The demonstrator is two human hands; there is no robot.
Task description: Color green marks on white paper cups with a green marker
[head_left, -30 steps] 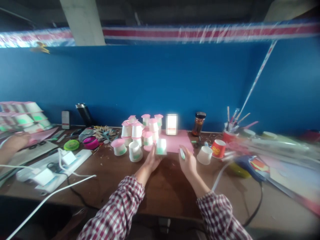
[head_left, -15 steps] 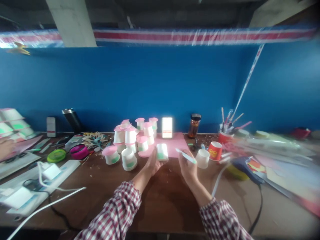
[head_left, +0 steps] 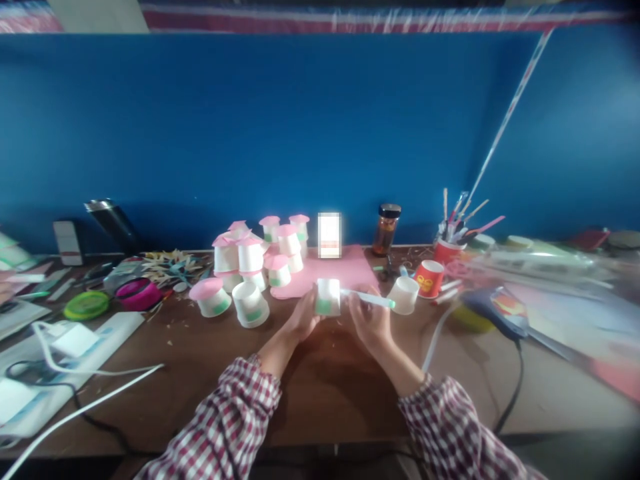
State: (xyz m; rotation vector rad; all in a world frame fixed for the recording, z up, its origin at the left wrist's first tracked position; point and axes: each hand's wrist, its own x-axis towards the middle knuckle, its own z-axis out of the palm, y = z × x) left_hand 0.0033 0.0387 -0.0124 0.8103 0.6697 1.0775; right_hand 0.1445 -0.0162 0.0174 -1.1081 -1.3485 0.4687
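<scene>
My left hand (head_left: 302, 317) is closed around a small white paper cup (head_left: 328, 291) with a green patch on its lower side. In my right hand (head_left: 373, 325) is a slim white marker pen (head_left: 373, 299) with a green end, pointing left. Its tip is at the cup's right edge; whether it touches, I cannot tell. To the left stand a white cup with a green patch (head_left: 250, 307) and a pink-topped cup (head_left: 210, 298). Behind them are several stacked pink-topped cups (head_left: 250, 253). Just right of my right hand stands a plain white cup (head_left: 404, 295).
Pink paper (head_left: 345, 267) lies behind my hands, with a bright blurred-out screen (head_left: 329, 235) at its back. On the right are a red cup (head_left: 429, 278), a brown bottle (head_left: 387, 230) and a glue gun (head_left: 493, 310). A power strip (head_left: 110, 340) with cables lies left.
The view has tipped downward. My hands have come closer together, bringing the pen's tip to the cup's side. The pen now lies flatter, and the cup remains in my left hand.
</scene>
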